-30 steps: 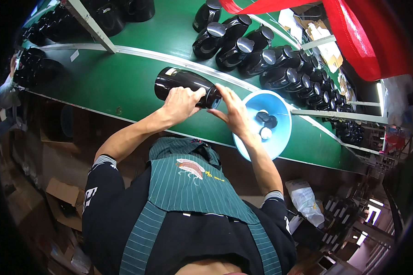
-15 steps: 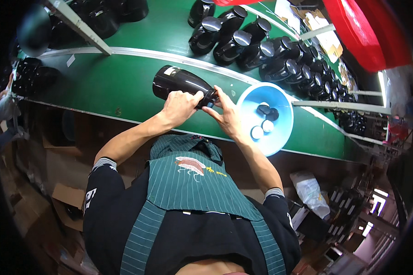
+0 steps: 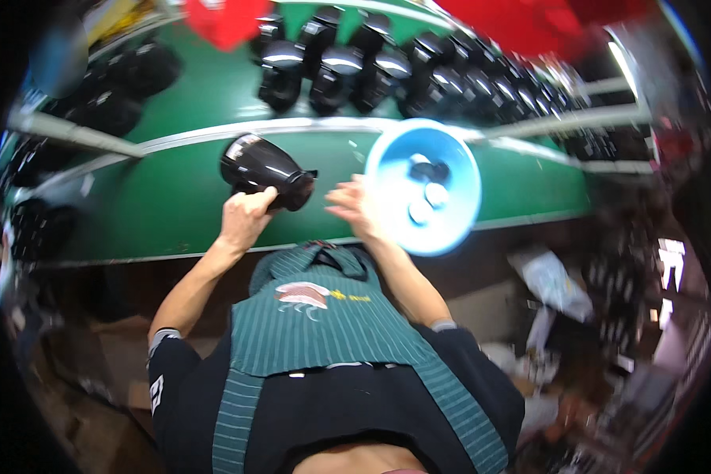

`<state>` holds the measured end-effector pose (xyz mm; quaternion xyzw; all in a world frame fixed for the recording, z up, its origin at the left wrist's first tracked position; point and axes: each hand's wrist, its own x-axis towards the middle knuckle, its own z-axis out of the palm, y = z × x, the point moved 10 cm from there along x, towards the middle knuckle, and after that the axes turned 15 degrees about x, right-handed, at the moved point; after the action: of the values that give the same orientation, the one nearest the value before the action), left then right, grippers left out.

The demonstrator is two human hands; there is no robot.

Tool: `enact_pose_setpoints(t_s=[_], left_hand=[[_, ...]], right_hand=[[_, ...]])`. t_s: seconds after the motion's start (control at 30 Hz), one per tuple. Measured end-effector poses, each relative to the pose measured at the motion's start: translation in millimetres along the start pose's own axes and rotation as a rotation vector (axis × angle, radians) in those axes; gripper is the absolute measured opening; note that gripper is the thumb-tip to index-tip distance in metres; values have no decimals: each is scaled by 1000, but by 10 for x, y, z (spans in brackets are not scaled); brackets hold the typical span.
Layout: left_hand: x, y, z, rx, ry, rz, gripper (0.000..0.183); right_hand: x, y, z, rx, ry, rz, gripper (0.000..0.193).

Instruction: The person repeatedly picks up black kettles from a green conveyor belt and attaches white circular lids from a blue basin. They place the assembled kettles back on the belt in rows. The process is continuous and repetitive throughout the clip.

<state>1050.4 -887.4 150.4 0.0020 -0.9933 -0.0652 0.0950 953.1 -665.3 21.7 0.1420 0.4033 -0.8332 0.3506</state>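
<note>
A glossy black jug lies tilted over the green bench, its wide base toward the far left and its spouted mouth toward the right. My left hand is closed around its near side, apparently on the handle, which the fingers mostly hide. Between the jug and a light-blue bowl is my right hand, fingers stretched and slightly apart, blurred, with nothing visible in them. Inside the bowl are black round caps and white round caps.
Rows of similar black jugs stand on the green bench beyond a pale rail. More dark vessels are at the left. Metal posts cross on both sides. Red material hangs at the top.
My right hand has come away from the jug's mouth and its fingers have spread. My left hand still grips the jug. The whole view has shifted, moving the bowl leftward in the picture.
</note>
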Motion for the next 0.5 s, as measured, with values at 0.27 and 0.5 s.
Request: enact_pose_setpoints(t_s=[0.27, 0.5], left_hand=[[345, -1922, -203, -429, 108, -702, 44], [1384, -2995, 443, -676, 474, -858, 40]], right_hand=[[706, -1651, -2278, -1374, 854, -578, 103], [1257, -1841, -2704, -1649, 734, -499, 106]])
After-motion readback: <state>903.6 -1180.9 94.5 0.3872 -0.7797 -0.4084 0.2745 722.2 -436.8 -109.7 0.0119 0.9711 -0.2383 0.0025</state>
